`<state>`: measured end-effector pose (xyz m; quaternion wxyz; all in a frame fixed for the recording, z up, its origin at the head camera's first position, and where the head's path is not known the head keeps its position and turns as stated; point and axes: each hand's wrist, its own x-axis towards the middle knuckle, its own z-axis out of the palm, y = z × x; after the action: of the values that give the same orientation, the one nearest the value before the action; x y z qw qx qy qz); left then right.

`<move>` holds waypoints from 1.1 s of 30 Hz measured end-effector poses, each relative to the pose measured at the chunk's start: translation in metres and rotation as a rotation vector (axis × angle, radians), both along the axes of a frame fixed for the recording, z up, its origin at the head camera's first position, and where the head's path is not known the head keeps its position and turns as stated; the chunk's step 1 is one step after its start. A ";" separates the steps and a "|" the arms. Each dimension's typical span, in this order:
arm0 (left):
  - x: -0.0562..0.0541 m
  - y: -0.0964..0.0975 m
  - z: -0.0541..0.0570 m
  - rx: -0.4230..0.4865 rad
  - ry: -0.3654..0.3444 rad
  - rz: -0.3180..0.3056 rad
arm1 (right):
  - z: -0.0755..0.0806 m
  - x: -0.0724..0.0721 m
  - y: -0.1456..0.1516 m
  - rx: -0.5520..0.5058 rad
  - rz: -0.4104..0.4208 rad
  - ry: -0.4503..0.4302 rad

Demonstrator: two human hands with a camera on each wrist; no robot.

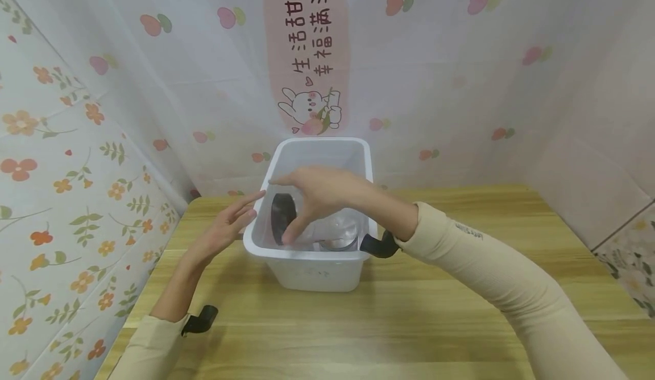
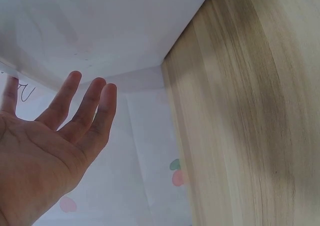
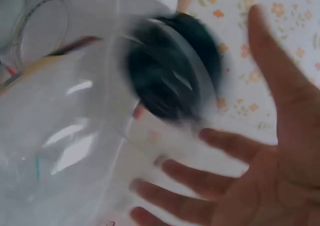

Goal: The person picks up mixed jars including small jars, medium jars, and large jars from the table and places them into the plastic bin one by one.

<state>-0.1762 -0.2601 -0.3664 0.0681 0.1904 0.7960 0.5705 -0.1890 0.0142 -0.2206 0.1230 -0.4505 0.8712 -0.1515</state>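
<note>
A white plastic bin [image 1: 312,256] stands on the wooden table. My right hand [image 1: 322,189] is over its opening, thumb and fingers spread with nothing held. Just off those fingertips, a dark round thing with a pale band [image 3: 162,69] looks blurred in the right wrist view; its kind is unclear. The head view shows this dark thing [image 1: 281,215] along the inner left side of the bin. My left hand [image 2: 55,146] is at the bin's left side, fingers extended, with at least one fingertip at the rim.
Inside the bin lie a clear plastic item [image 3: 65,146], a clear round-rimmed item [image 3: 40,29] and a thin stick-like thing [image 3: 55,59]. The wooden table top [image 1: 435,317] extends around the bin. Behind it hangs a printed curtain [image 1: 425,95]; a flowered sheet [image 1: 66,186] covers the left.
</note>
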 end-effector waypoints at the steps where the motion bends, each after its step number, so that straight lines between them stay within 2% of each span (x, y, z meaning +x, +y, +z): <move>1: 0.000 0.000 0.000 -0.005 -0.004 -0.001 | -0.001 0.000 0.002 -0.011 0.013 -0.004; 9: 0.002 -0.001 0.000 -0.009 -0.003 0.004 | -0.012 -0.009 0.020 -0.231 0.120 -0.105; 13: 0.002 -0.001 -0.001 -0.011 -0.010 0.011 | -0.014 -0.011 0.025 -0.270 0.127 -0.122; 18: 0.003 -0.001 -0.001 -0.023 -0.003 0.017 | -0.014 -0.010 0.027 -0.269 0.125 -0.124; 23: 0.002 0.000 -0.001 -0.021 0.002 0.017 | -0.015 -0.011 0.030 -0.273 0.093 -0.117; 27: 0.002 0.002 -0.001 -0.018 0.000 0.009 | -0.017 -0.012 0.039 -0.305 0.014 -0.112; 30: 0.003 0.003 -0.002 -0.028 0.028 0.018 | -0.019 -0.015 0.049 -0.388 -0.030 -0.125; 33: 0.006 0.004 -0.004 -0.090 0.117 0.033 | -0.023 -0.020 0.063 -0.515 -0.029 -0.144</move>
<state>-0.1701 -0.2558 -0.3702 0.0207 0.2069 0.8265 0.5231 -0.2086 0.0770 -0.2432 0.0640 -0.4426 0.7993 -0.4015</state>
